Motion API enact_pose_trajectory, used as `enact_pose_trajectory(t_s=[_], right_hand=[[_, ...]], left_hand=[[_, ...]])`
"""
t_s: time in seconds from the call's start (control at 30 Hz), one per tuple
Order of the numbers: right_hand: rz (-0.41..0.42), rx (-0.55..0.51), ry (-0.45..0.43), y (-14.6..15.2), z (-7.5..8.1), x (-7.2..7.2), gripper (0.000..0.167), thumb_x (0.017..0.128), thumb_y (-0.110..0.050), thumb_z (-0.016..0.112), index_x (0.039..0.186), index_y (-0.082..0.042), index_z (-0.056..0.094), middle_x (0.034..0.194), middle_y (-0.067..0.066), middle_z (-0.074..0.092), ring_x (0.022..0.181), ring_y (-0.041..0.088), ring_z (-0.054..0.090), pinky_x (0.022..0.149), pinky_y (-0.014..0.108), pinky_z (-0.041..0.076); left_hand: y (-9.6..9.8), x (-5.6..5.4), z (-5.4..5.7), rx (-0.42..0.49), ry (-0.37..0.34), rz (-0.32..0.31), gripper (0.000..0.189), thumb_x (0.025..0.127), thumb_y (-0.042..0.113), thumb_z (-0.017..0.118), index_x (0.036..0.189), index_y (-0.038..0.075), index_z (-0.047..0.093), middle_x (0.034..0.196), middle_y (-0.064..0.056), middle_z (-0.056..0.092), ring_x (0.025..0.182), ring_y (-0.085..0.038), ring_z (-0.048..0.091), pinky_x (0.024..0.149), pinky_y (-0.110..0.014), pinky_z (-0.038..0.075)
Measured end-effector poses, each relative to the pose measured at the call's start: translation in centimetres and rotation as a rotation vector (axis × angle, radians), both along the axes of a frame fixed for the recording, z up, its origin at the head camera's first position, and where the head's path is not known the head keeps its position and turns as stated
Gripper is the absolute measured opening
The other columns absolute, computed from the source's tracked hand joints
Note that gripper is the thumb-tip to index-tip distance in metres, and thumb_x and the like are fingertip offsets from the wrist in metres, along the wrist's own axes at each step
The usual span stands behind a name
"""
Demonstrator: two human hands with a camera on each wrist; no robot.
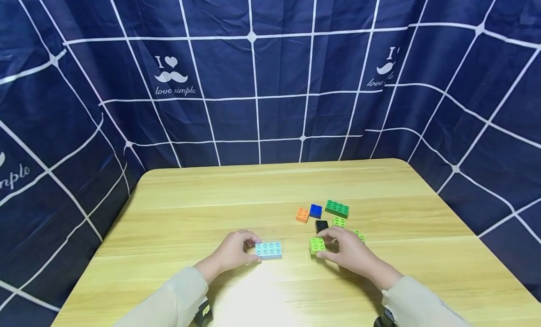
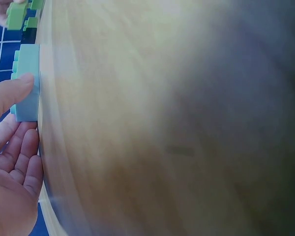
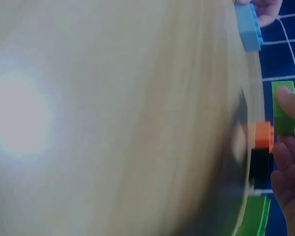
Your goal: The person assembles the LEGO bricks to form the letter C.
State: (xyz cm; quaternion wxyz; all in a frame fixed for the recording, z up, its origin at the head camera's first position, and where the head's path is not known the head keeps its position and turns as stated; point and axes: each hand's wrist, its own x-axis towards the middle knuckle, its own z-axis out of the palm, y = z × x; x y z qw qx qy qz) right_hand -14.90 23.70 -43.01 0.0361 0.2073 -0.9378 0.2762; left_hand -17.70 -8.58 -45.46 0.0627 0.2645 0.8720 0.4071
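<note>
My left hand (image 1: 235, 251) pinches the left end of a light blue eight-stud toy building brick (image 1: 268, 250) on the table, thumb on its near side. The left wrist view shows the thumb against the blue brick's (image 2: 28, 93) side, studs facing away from the wood. My right hand (image 1: 348, 249) pinches a lime green four-stud brick (image 1: 317, 245) between thumb and fingers. In the right wrist view this lime brick (image 3: 283, 115) shows a gap from the tabletop. Just behind the right hand lies a black brick (image 1: 321, 226), partly hidden by the fingers.
Beyond the right hand lie an orange brick (image 1: 302, 215), a dark blue brick (image 1: 315, 211) and a long green brick (image 1: 336, 208). Two more lime bricks, one by the fingers (image 1: 339, 222) and another half hidden (image 1: 359, 235), sit nearby. A dark blue curtain (image 1: 279, 115) surrounds the wooden table (image 1: 203, 195).
</note>
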Motion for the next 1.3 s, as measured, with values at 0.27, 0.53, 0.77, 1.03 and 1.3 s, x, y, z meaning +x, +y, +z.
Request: enact_pose_trajectory(t_s=[0.27, 0.53, 0.77, 1.03, 1.3], right_hand=[[0.044, -0.004, 0.0, -3.3, 0.6, -0.9, 0.042, 0.077, -0.035, 0.078, 0.111, -0.013, 0.065, 0.101, -0.007, 0.062, 0.091, 0.015, 0.06, 0.082, 0.04, 0.052], [0.101, -0.058, -0.039, -6.8, 0.7, -1.7, 0.041, 0.08, -0.035, 0.076, 0.112, -0.014, 0.064, 0.104, -0.007, 0.061, 0.093, 0.013, 0.058, 0.083, 0.038, 0.05], [0.141, -0.058, -0.045, -9.5, 0.6, -2.1, 0.041, 0.079, -0.032, 0.077, 0.113, -0.012, 0.065, 0.105, -0.006, 0.06, 0.092, 0.012, 0.058, 0.082, 0.033, 0.051], [0.186, -0.057, -0.046, -11.6, 0.4, -2.3, 0.042, 0.076, -0.035, 0.08, 0.111, -0.015, 0.066, 0.101, -0.009, 0.06, 0.091, 0.01, 0.057, 0.081, 0.027, 0.05], [0.208, -0.026, -0.02, -12.8, -0.2, -2.6, 0.041, 0.075, -0.035, 0.08, 0.108, -0.016, 0.068, 0.095, -0.01, 0.059, 0.088, 0.009, 0.058, 0.078, 0.025, 0.051]], left_hand=[[-0.1, 0.0, 0.0, 0.011, -0.003, -0.002, 0.031, 0.07, 0.012, 0.085, 0.094, 0.007, 0.067, 0.087, 0.004, 0.058, 0.08, -0.014, 0.053, 0.069, -0.024, 0.049], [-0.3, -0.3, 0.1, 0.007, 0.001, -0.005, 0.032, 0.069, 0.013, 0.085, 0.095, 0.007, 0.067, 0.088, 0.005, 0.059, 0.082, -0.014, 0.055, 0.072, -0.026, 0.05], [-0.5, -0.5, 0.1, 0.013, 0.009, -0.024, 0.031, 0.07, 0.013, 0.084, 0.095, 0.007, 0.067, 0.089, 0.006, 0.059, 0.082, -0.013, 0.054, 0.073, -0.025, 0.05], [-0.6, -0.6, -0.2, 0.011, 0.028, -0.029, 0.031, 0.071, 0.014, 0.084, 0.094, 0.006, 0.066, 0.088, 0.006, 0.059, 0.081, -0.012, 0.055, 0.074, -0.026, 0.05], [-0.5, -0.7, -0.6, 0.014, 0.04, -0.025, 0.029, 0.072, 0.014, 0.083, 0.096, 0.008, 0.067, 0.084, 0.009, 0.058, 0.076, -0.007, 0.053, 0.068, -0.022, 0.05]])
